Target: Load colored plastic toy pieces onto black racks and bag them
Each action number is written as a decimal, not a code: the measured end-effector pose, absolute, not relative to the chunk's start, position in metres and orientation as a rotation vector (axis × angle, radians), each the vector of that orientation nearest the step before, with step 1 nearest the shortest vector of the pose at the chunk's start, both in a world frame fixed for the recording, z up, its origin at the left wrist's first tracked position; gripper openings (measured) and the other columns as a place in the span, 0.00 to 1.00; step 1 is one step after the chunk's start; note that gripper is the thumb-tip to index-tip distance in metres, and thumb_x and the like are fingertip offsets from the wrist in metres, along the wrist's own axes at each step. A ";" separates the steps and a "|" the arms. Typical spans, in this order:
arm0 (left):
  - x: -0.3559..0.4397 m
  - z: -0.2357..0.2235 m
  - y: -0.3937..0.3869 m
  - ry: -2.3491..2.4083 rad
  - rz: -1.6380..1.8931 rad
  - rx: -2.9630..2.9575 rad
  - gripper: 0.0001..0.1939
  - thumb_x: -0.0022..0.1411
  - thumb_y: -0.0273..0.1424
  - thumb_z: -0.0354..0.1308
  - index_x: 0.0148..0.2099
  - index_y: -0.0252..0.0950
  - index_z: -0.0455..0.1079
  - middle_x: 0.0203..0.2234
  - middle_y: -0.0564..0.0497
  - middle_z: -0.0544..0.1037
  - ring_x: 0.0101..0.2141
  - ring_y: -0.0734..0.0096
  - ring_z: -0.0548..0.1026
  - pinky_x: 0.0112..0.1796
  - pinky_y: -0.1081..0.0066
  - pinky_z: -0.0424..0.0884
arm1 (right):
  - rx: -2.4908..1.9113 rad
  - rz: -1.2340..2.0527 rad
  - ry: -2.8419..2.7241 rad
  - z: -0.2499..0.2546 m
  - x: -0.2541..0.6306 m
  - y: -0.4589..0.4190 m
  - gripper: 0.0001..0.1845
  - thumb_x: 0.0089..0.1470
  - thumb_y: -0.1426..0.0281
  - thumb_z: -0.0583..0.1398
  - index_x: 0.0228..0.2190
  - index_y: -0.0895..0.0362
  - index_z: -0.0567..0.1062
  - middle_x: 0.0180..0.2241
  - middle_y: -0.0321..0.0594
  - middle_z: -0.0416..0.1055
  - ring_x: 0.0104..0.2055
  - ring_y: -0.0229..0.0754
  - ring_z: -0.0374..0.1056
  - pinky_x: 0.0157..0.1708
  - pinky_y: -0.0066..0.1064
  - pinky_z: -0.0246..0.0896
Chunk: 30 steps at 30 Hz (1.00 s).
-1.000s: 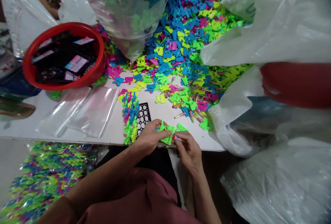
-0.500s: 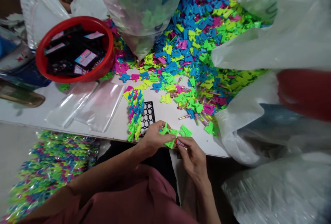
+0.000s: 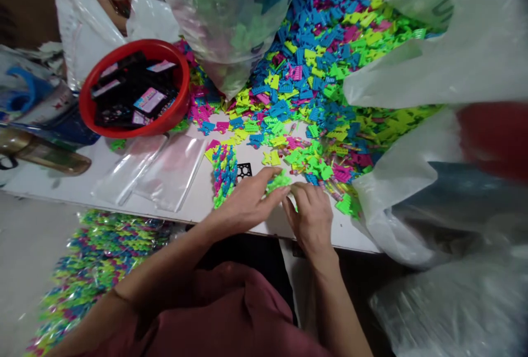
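Observation:
My left hand [image 3: 249, 200] reaches over the table's front edge, thumb and forefinger closed about a bright green plastic piece [image 3: 279, 180]. Close against its fingertips, my right hand [image 3: 311, 217] has its fingers curled in a pinch; what they hold is hidden. To the left of my hands stands a row of stacked pink, blue and green plastic pieces [image 3: 225, 172]. A black grid-like plate [image 3: 244, 170] lies beside that row, partly covered by my left hand. Loose green pieces [image 3: 317, 165] and small printed sticks [image 3: 336, 188] lie just beyond my right hand.
A large heap of coloured plastic pieces [image 3: 305, 71] covers the table's back. At left are a red basin [image 3: 185, 93] of black packs, clear plastic bags [image 3: 167, 178] and a bottle [image 3: 58, 156]. White sacks [image 3: 412, 71] hem the right side. Filled packs [image 3: 103, 258] lie below the table.
Both hands have moved slightly up and closer together over the table. The red-tipped stick seen earlier in my right fingers is no longer visible. The view has shifted left.

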<state>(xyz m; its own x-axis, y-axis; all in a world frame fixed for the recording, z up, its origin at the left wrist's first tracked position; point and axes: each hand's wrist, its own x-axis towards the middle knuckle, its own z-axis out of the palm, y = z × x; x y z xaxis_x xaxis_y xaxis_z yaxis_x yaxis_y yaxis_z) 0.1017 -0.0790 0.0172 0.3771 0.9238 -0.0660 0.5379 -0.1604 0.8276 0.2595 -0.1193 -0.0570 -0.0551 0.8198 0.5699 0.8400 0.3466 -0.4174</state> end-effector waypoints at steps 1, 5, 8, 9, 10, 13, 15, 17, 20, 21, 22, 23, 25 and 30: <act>0.093 0.026 -0.068 1.305 0.611 1.929 0.21 0.63 0.42 0.48 0.54 0.37 0.64 0.50 0.45 0.74 0.50 0.59 0.71 0.50 0.61 0.67 | -1.482 0.043 -1.824 -0.058 0.254 -0.111 0.06 0.58 0.68 0.56 0.35 0.57 0.72 0.34 0.44 0.73 0.36 0.44 0.67 0.39 0.35 0.60; 0.055 0.027 -0.027 1.624 0.726 2.217 0.24 0.66 0.41 0.43 0.56 0.33 0.64 0.55 0.41 0.70 0.57 0.58 0.65 0.56 0.54 0.60 | -1.505 0.705 -1.669 -0.085 0.225 -0.093 0.06 0.53 0.67 0.54 0.30 0.56 0.69 0.22 0.34 0.67 0.23 0.38 0.62 0.26 0.29 0.58; 0.043 0.002 -0.018 1.662 0.478 2.422 0.23 0.66 0.40 0.45 0.56 0.33 0.65 0.59 0.39 0.65 0.60 0.54 0.60 0.57 0.50 0.57 | -1.472 0.996 -1.522 -0.110 0.205 -0.092 0.09 0.51 0.65 0.55 0.31 0.57 0.70 0.23 0.35 0.69 0.24 0.38 0.63 0.25 0.28 0.58; 0.043 -0.007 -0.020 1.637 0.382 2.477 0.22 0.66 0.39 0.45 0.57 0.34 0.65 0.60 0.39 0.63 0.61 0.53 0.58 0.57 0.48 0.56 | -1.439 1.019 -1.480 -0.115 0.200 -0.092 0.11 0.51 0.64 0.55 0.33 0.57 0.71 0.27 0.37 0.71 0.26 0.39 0.65 0.27 0.29 0.60; 0.044 -0.015 -0.023 1.611 0.303 2.522 0.21 0.67 0.37 0.44 0.56 0.35 0.66 0.61 0.40 0.62 0.62 0.52 0.57 0.58 0.46 0.54 | -1.403 1.026 -1.455 -0.118 0.196 -0.093 0.12 0.51 0.63 0.55 0.34 0.57 0.71 0.29 0.39 0.72 0.29 0.39 0.66 0.30 0.29 0.61; 0.048 -0.028 -0.032 1.595 0.167 2.569 0.18 0.67 0.31 0.43 0.52 0.37 0.70 0.61 0.42 0.63 0.62 0.52 0.58 0.59 0.43 0.49 | -1.359 1.046 -1.470 -0.119 0.190 -0.092 0.13 0.50 0.63 0.57 0.34 0.58 0.73 0.29 0.38 0.71 0.29 0.39 0.65 0.31 0.30 0.61; 0.049 -0.031 -0.034 1.595 0.147 2.558 0.17 0.66 0.30 0.44 0.50 0.38 0.72 0.60 0.43 0.64 0.61 0.54 0.59 0.59 0.43 0.48 | -1.392 1.058 -1.455 -0.117 0.190 -0.090 0.12 0.48 0.62 0.58 0.32 0.58 0.74 0.26 0.37 0.70 0.26 0.38 0.63 0.28 0.29 0.60; 0.048 -0.033 -0.031 1.594 0.177 2.546 0.17 0.66 0.30 0.44 0.50 0.38 0.72 0.60 0.43 0.64 0.61 0.55 0.59 0.60 0.44 0.48 | -1.427 1.022 -1.425 -0.114 0.193 -0.087 0.13 0.48 0.62 0.58 0.31 0.58 0.74 0.26 0.37 0.70 0.25 0.37 0.63 0.27 0.28 0.59; 0.047 -0.036 -0.027 1.618 0.237 2.534 0.17 0.65 0.29 0.45 0.49 0.38 0.72 0.59 0.44 0.65 0.61 0.55 0.60 0.60 0.43 0.48 | -1.492 0.975 -1.464 -0.112 0.200 -0.082 0.11 0.46 0.63 0.60 0.31 0.57 0.74 0.25 0.36 0.70 0.26 0.37 0.64 0.28 0.28 0.58; 0.047 -0.036 -0.026 1.632 0.248 2.527 0.17 0.65 0.29 0.45 0.49 0.38 0.72 0.59 0.44 0.65 0.61 0.55 0.60 0.59 0.43 0.48 | -1.523 0.991 -1.478 -0.112 0.202 -0.082 0.10 0.45 0.64 0.60 0.29 0.56 0.74 0.24 0.35 0.69 0.25 0.37 0.63 0.27 0.28 0.58; 0.048 -0.036 -0.026 1.642 0.251 2.517 0.17 0.65 0.29 0.44 0.49 0.39 0.72 0.59 0.44 0.66 0.61 0.55 0.60 0.59 0.43 0.48 | -1.550 1.015 -1.471 -0.111 0.204 -0.082 0.09 0.45 0.64 0.60 0.28 0.56 0.73 0.22 0.34 0.68 0.24 0.37 0.63 0.26 0.28 0.57; 0.048 -0.036 -0.026 1.646 0.251 2.507 0.17 0.65 0.30 0.44 0.48 0.38 0.72 0.59 0.44 0.66 0.61 0.55 0.60 0.59 0.43 0.49 | -1.563 1.044 -1.446 -0.111 0.206 -0.083 0.09 0.46 0.64 0.59 0.27 0.57 0.73 0.20 0.33 0.67 0.23 0.37 0.62 0.25 0.28 0.57; 0.049 -0.033 -0.028 1.651 0.274 2.490 0.17 0.66 0.31 0.44 0.49 0.38 0.72 0.60 0.43 0.64 0.61 0.56 0.60 0.60 0.44 0.49 | -1.530 1.087 -1.356 -0.112 0.205 -0.086 0.11 0.48 0.62 0.57 0.28 0.57 0.72 0.20 0.33 0.68 0.23 0.37 0.62 0.25 0.28 0.58; 0.048 -0.027 -0.035 1.581 0.318 2.537 0.18 0.68 0.34 0.43 0.52 0.39 0.70 0.62 0.45 0.62 0.63 0.56 0.55 0.60 0.44 0.45 | -1.355 1.111 -1.299 -0.122 0.186 -0.090 0.14 0.49 0.61 0.58 0.35 0.57 0.73 0.32 0.41 0.75 0.34 0.43 0.70 0.38 0.33 0.65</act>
